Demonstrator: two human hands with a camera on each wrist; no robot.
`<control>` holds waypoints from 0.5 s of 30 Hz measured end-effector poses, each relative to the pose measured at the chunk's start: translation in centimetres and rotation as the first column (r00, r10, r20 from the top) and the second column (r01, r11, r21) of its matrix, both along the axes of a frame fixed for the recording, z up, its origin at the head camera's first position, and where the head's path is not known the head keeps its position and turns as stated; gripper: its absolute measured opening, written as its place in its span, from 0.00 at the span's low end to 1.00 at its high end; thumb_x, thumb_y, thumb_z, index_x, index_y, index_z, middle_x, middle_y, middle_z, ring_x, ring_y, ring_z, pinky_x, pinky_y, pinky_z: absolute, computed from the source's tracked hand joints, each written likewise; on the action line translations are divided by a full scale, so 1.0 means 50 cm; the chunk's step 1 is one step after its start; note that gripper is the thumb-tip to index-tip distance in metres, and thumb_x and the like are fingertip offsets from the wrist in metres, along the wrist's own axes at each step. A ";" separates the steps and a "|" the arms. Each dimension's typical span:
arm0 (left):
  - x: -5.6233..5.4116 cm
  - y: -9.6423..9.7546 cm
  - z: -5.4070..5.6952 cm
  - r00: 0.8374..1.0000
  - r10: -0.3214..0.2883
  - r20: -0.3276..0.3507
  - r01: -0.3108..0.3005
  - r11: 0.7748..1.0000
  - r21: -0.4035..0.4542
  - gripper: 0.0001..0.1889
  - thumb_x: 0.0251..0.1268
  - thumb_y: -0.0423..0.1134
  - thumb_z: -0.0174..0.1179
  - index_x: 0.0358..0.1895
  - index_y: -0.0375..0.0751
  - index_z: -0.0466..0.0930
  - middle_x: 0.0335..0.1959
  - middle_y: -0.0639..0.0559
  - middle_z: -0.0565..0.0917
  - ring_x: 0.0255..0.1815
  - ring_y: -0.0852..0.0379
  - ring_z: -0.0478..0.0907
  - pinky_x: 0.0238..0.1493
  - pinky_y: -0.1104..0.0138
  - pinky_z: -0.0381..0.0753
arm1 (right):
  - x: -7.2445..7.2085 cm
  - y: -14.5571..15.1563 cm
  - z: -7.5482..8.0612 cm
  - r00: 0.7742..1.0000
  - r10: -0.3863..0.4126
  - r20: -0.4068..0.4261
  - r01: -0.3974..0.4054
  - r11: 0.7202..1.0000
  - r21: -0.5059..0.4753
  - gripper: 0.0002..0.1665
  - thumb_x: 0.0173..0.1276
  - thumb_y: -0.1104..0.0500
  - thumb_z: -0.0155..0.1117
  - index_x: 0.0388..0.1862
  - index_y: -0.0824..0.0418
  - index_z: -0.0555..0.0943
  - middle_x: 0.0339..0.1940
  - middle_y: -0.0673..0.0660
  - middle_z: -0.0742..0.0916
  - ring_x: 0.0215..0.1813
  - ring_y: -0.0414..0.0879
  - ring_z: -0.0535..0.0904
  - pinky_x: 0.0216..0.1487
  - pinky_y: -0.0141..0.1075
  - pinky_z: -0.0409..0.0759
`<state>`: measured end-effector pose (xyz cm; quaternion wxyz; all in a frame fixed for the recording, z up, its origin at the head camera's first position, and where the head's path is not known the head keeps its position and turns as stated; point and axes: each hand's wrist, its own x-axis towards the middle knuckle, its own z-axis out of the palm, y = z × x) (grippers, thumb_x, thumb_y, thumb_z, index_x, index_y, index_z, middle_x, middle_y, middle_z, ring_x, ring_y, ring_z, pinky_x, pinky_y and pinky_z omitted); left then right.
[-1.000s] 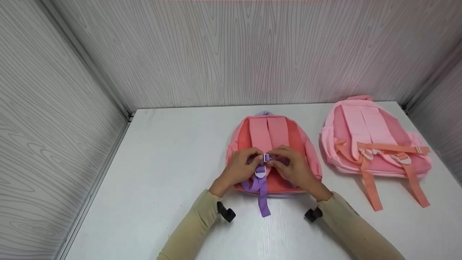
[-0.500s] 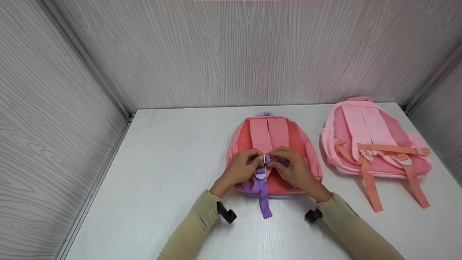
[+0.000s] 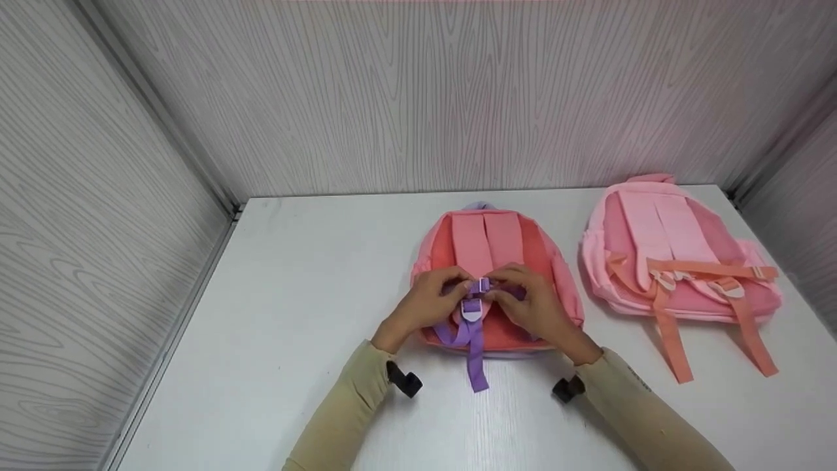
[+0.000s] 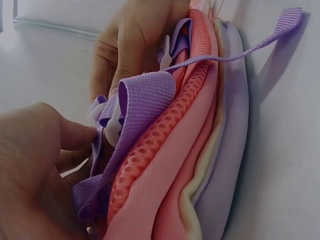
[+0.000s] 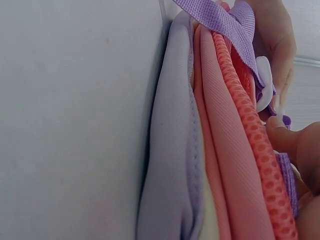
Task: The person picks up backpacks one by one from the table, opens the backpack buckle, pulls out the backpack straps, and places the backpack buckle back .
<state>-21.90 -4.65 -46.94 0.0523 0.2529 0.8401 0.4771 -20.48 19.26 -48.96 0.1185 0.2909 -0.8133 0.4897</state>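
Note:
A coral-pink backpack with a lilac far side lies back-up on the table, its padded shoulder straps facing me. Over its lower middle, my left hand pinches a purple webbing strap between thumb and fingers. Facing it, my right hand pinches the same webbing at a small white buckle, which sits between both hands' fingertips. Just below is a second white buckle, with a loose purple strap end hanging past the bag's bottom edge. Fingers partly hide the webbing.
At the right lies a light pink backpack with orange straps trailing toward me. The white table meets grey wood-grain panels at the back and sides.
My left hand has shifted slightly left, and a short stretch of purple webbing now shows between its thumb and the small buckle. The right hand stays nearly still.

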 end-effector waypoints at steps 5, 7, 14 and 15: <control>-0.001 0.004 -0.003 1.000 0.014 -0.019 -0.014 1.000 0.000 0.09 0.83 0.39 0.57 0.50 0.46 0.88 0.42 0.55 0.87 0.43 0.60 0.80 0.51 0.64 0.79 | -0.003 0.000 0.000 1.000 0.010 -0.011 -0.010 1.000 -0.012 0.17 0.72 0.71 0.71 0.55 0.58 0.90 0.50 0.55 0.90 0.52 0.52 0.87 0.56 0.54 0.87; -0.001 0.007 -0.004 0.999 0.026 -0.023 -0.026 1.000 0.000 0.09 0.83 0.39 0.57 0.49 0.46 0.88 0.41 0.55 0.86 0.42 0.60 0.79 0.50 0.63 0.79 | -0.004 0.000 0.000 1.000 0.010 -0.011 -0.010 1.000 -0.015 0.17 0.71 0.72 0.72 0.55 0.58 0.90 0.50 0.55 0.90 0.51 0.52 0.87 0.56 0.54 0.88; 0.004 0.019 -0.009 1.000 0.031 -0.005 -0.031 0.999 0.010 0.08 0.84 0.41 0.57 0.48 0.47 0.87 0.39 0.56 0.85 0.29 0.65 0.78 0.37 0.69 0.79 | -0.005 -0.002 -0.006 0.999 0.028 -0.044 -0.030 0.999 -0.032 0.16 0.69 0.71 0.73 0.54 0.61 0.90 0.49 0.57 0.91 0.51 0.54 0.87 0.54 0.51 0.88; 0.004 0.020 -0.010 1.000 0.024 0.000 -0.024 1.000 0.020 0.08 0.84 0.41 0.57 0.48 0.46 0.87 0.39 0.56 0.85 0.26 0.65 0.77 0.34 0.70 0.78 | -0.005 -0.003 -0.008 0.998 0.031 -0.051 -0.033 0.999 -0.036 0.16 0.69 0.71 0.73 0.54 0.61 0.90 0.48 0.57 0.91 0.51 0.55 0.87 0.54 0.50 0.88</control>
